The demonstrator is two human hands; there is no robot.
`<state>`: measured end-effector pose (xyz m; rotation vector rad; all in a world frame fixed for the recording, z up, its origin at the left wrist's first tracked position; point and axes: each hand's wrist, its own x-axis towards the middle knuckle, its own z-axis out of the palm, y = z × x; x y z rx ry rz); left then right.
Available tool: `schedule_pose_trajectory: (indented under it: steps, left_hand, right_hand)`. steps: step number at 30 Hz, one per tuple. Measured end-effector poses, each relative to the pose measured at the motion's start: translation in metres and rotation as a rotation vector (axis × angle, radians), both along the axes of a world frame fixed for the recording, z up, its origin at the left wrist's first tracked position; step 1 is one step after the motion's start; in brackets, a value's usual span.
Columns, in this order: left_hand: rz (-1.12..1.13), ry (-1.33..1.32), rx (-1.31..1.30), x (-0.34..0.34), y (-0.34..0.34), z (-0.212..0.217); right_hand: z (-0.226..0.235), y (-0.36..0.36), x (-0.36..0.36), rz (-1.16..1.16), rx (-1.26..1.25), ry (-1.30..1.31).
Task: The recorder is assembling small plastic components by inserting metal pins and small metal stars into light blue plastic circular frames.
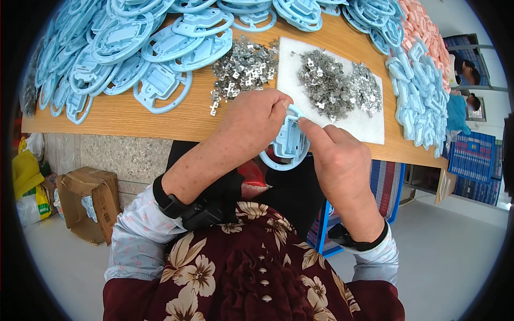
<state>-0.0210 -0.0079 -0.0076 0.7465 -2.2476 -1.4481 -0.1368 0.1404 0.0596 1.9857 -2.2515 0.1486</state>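
Note:
A light blue plastic toy steering wheel [289,140] is held upright at the table's front edge, its hollow centre housing facing up toward me. My left hand [258,119] is closed on its upper left rim, thumb and fingers pinched at the top. My right hand [341,160] grips the right side, its index finger pressed to the upper right of the rim; the other fingers curl partly out of sight. Just beyond the hands lie a heap of small metal clips [245,68] on the wood and another metal heap [326,83] on a white foam sheet [287,59].
Many more blue steering wheels [122,40] are piled at the table's [128,119] far left and back. Blue plastic pieces [420,101] and pink pieces [423,24] cover the right side. A cardboard box [88,200] stands on the floor at left, a blue-framed crate [386,187] at right.

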Motion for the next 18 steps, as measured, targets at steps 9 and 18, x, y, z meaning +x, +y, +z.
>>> schedule_pose_trajectory:
  steps: [9,18]
  left_hand:
    - [-0.008,0.01,-0.046,-0.003,0.001,0.001]
    - [-0.108,0.03,0.339,0.008,-0.005,0.003]
  right_hand:
    - [0.024,-0.019,0.008,0.21,0.192,0.32]
    - [0.005,0.013,-0.014,-0.307,-0.182,-0.567]
